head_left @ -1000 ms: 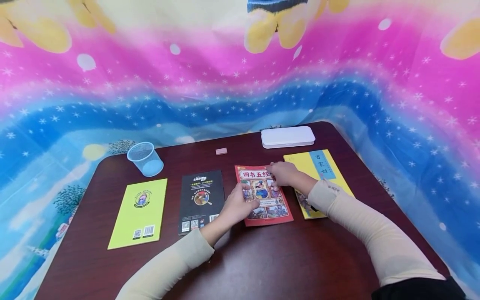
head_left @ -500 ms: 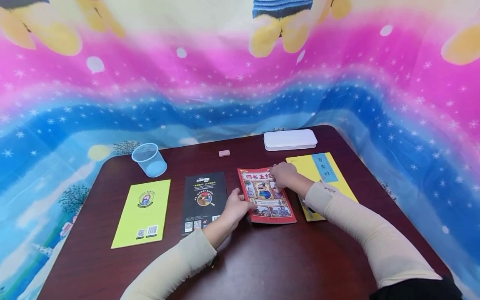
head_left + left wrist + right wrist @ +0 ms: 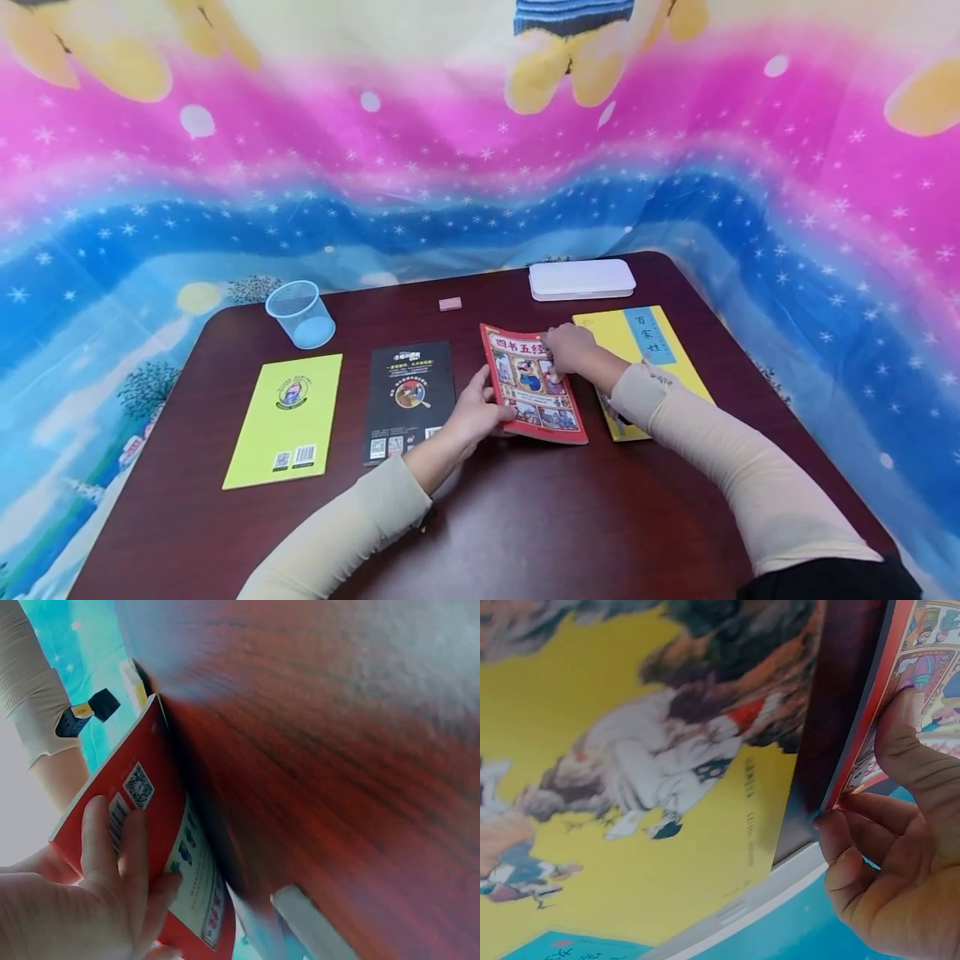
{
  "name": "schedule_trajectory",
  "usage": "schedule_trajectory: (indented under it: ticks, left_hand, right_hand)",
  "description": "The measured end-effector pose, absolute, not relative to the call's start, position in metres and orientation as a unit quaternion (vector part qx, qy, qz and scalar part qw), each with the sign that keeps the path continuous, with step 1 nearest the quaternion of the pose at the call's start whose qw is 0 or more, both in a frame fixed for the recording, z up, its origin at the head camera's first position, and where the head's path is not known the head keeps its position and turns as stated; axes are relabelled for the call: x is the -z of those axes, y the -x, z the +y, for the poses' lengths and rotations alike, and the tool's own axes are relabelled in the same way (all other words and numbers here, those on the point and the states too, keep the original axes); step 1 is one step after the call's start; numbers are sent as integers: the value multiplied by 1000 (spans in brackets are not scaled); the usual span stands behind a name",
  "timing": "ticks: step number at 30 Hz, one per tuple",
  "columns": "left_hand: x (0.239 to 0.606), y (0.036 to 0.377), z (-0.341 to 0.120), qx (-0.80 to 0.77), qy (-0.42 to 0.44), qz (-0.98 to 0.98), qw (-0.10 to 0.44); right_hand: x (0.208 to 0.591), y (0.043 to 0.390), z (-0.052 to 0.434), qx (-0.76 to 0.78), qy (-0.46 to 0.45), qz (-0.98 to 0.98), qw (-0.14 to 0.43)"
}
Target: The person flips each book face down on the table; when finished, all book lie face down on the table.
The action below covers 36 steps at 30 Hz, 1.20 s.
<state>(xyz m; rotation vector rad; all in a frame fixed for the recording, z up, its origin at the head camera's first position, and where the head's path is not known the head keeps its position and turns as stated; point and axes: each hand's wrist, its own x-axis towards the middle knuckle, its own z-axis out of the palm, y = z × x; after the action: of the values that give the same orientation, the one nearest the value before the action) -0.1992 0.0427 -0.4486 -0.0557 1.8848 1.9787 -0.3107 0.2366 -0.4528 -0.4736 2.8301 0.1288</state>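
Note:
A red comic-style book [image 3: 528,379] lies between my two hands, its left side tipped up from the table. My left hand [image 3: 474,410] grips its left edge, thumb over the front cover. In the left wrist view that hand's fingers [image 3: 133,855] lie against the red back cover [image 3: 154,754], near a barcode and QR code. My right hand [image 3: 573,348] pinches the upper right edge. The right wrist view shows its thumb [image 3: 901,724] on the front cover and the other fingers curled at the edge.
A yellow book [image 3: 611,329] lies at right, partly under the right forearm. Leftward are a black book [image 3: 390,417] and a lime-green book [image 3: 300,433]. Behind stand a blue mesh cup [image 3: 302,315], a pink eraser [image 3: 450,304] and a white case [image 3: 581,279].
My left hand has shifted from over the red book to its left edge, and that side has risen. The right hand keeps its place at the upper right edge.

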Motion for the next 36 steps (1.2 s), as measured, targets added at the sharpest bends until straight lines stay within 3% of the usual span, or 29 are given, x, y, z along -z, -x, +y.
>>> schedule_trajectory:
  ticks: [11, 15, 21, 28, 32, 36]
  left_hand:
    - [435, 205, 30, -707, -89, 677, 184]
    - [426, 207, 24, -677, -136, 703, 171]
    - [415, 214, 18, -597, -140, 778, 136]
    - [414, 213, 22, -489, -189, 849, 68]
    - [421, 209, 26, -455, -223, 859, 70]
    - [427, 209, 30, -432, -240, 867, 68]
  right_hand:
    - [453, 318, 235, 178, 166, 947, 208]
    - [453, 321, 228, 313, 133, 908, 246]
    - [461, 323, 217, 493, 53, 820, 287]
    - [448, 324, 205, 532, -7, 794, 296]
    - [438, 322, 202, 537, -13, 787, 302]
    - [430, 322, 198, 551, -11, 788, 274]
